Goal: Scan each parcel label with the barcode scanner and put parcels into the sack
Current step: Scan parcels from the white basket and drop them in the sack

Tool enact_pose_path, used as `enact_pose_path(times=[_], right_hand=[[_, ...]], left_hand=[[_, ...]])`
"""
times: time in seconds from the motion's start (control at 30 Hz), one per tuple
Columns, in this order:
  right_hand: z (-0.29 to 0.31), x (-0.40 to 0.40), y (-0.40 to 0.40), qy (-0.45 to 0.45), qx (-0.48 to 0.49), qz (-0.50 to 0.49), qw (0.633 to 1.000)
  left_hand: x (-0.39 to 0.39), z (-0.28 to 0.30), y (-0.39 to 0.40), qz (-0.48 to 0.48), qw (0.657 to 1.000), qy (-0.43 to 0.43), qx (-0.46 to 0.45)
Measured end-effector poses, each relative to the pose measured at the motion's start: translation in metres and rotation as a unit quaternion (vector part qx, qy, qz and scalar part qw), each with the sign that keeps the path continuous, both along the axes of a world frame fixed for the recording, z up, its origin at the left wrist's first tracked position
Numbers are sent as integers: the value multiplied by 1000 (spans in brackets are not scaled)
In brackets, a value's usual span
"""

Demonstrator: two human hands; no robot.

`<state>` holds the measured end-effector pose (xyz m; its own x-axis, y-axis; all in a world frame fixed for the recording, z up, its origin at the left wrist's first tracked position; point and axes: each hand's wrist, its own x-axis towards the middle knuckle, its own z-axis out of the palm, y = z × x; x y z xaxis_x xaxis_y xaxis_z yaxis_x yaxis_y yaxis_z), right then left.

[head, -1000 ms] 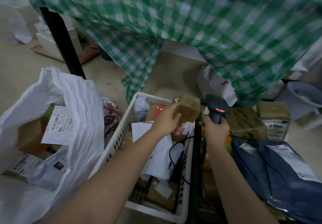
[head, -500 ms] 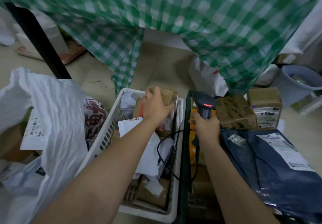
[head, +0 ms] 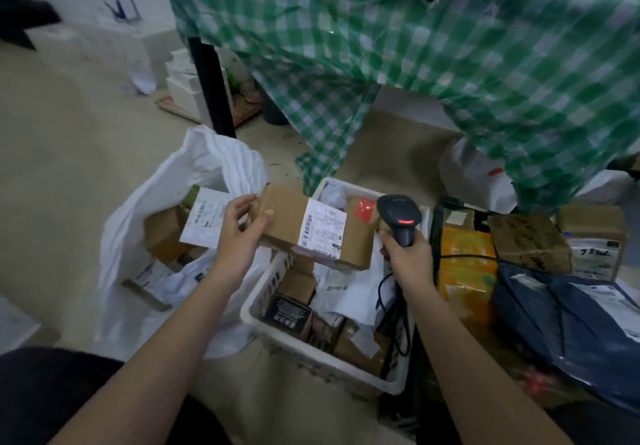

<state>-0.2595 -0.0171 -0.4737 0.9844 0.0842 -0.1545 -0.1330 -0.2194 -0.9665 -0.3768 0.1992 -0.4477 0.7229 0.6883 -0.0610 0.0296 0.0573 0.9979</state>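
Left hand point(head: 242, 226): it held one end of a brown box point(head: 313, 231), thumb on the near side and fingers curled round the far edge.
Box: it was up in the air above the far left corner of the white basket point(head: 294, 342), tilted a little, between the two hands.
Label point(head: 323, 228): a white sheet with a barcode down its left side was stuck on the box's top face, turned up toward the person.
Red patch point(head: 364, 209): it sat on the box's right end, close to the scanner.
Right hand point(head: 410, 261): its fingers were wrapped firmly round the handle of the black scanner point(head: 400, 217).
Scanner: its head stood just beside the box's right end, with a red light glowing on top; whether the two touched, I could not tell.
Cable point(head: 386, 288): a dark lead ran down from the handle into the basket.
Sack point(head: 173, 236): the white sack lay open on the floor to the left of the basket, with several labelled parcels already inside.
Basket: it held more boxes and white mailers.
Right side: an orange parcel point(head: 465, 271), brown boxes point(head: 530, 243) and a dark blue mailer point(head: 575, 323) were piled next to the basket.
Behind: a green checked cloth point(head: 450, 63) hung over a table.
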Motion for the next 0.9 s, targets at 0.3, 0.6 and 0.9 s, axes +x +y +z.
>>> enact_pose_path(times=[0.3, 0.6, 0.9], right_hand=[[-8, -69, 43, 26, -38, 74, 996], [23, -79, 39, -34, -29, 99, 994], [17, -92, 41, 80, 62, 62, 993]], left_hand=[[-92, -4, 32, -57, 986, 122, -96], [-77, 16, 45, -115, 980, 162, 25], [-34, 4, 15, -235, 956, 167, 48]])
